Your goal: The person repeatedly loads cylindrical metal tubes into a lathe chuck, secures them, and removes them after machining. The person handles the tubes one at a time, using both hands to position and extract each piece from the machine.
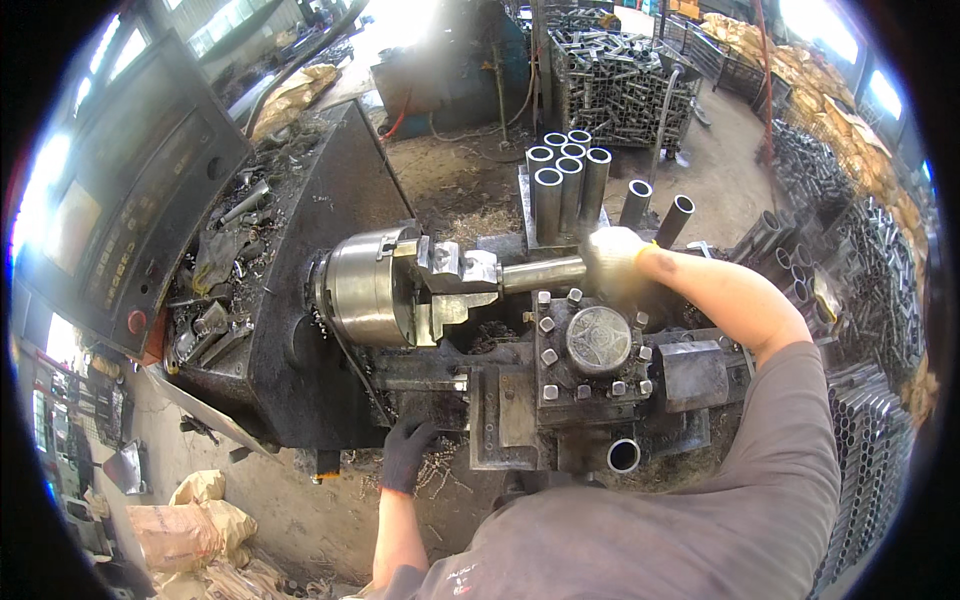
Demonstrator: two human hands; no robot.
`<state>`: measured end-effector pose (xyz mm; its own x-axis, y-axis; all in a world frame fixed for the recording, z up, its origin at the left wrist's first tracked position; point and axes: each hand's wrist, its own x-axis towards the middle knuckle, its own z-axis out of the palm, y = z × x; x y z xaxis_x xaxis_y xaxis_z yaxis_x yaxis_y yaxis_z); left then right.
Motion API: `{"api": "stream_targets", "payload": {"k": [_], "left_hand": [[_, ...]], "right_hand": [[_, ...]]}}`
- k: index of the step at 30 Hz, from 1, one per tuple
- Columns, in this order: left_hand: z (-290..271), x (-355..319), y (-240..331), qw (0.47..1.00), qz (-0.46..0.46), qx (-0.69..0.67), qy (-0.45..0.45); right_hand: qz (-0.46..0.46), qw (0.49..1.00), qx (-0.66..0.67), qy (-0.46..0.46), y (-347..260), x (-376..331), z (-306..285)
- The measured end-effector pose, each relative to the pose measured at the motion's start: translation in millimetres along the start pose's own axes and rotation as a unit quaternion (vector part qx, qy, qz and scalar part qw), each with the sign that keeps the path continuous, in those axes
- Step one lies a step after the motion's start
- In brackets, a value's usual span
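Above the lathe carriage, as seen from beside the machine, the right hand (612, 255) is at the end of a forearm angled up and to the left from an outward-bent elbow. It wears a pale knitted glove and is closed around the outer end of the workpiece (543, 274); blur obscures the individual fingers. The left hand (408, 450), in a dark glove, is low at the front of the machine, its forearm rising nearly straight from the lower edge. The knuckles face up and the fingers point right; whether they grip anything, I cannot tell.

The workpiece is a smooth, bright metal cylinder. It lies roughly level between the stepped jaws of the chuck (365, 288) and the right hand. The chuck is a thick, polished steel drum mounted against the headstock (318, 175), a dark, grimy casing littered on top with scrap.

Just in front of the right hand is the tool post (595, 392), a square block with square-headed bolts and a round, scuffed metal cap (598, 339). Beyond it, dark steel tubes (570, 180) with bright ring-shaped rims stand upright in a cluster. Curled metal chips (440, 474) lie beside the left hand.
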<state>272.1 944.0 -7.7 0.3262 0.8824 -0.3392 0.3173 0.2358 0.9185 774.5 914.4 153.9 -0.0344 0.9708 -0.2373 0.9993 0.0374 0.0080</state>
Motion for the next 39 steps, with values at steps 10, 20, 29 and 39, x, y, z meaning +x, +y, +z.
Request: {"api": "stream_targets", "payload": {"k": [10,20,29,39], "left_hand": [[-131,-12,-151,0.808,-0.009,-0.345,0.478],[-193,-35,-133,0.818,-0.11,-0.488,0.284],[-187,-30,-153,0.863,-0.092,-0.274,0.414],[-201,-29,179,0.566,0.462,0.435,0.526]], "right_hand": [[-0.134,0.989,0.051,-0.042,31,34,51],[0.011,0.848,0.464,-0.256,-75,105,-47],[0.041,0.999,0.009,-0.029,29,47,76],[0.229,0.885,0.194,0.355,44,-78,38]]}}
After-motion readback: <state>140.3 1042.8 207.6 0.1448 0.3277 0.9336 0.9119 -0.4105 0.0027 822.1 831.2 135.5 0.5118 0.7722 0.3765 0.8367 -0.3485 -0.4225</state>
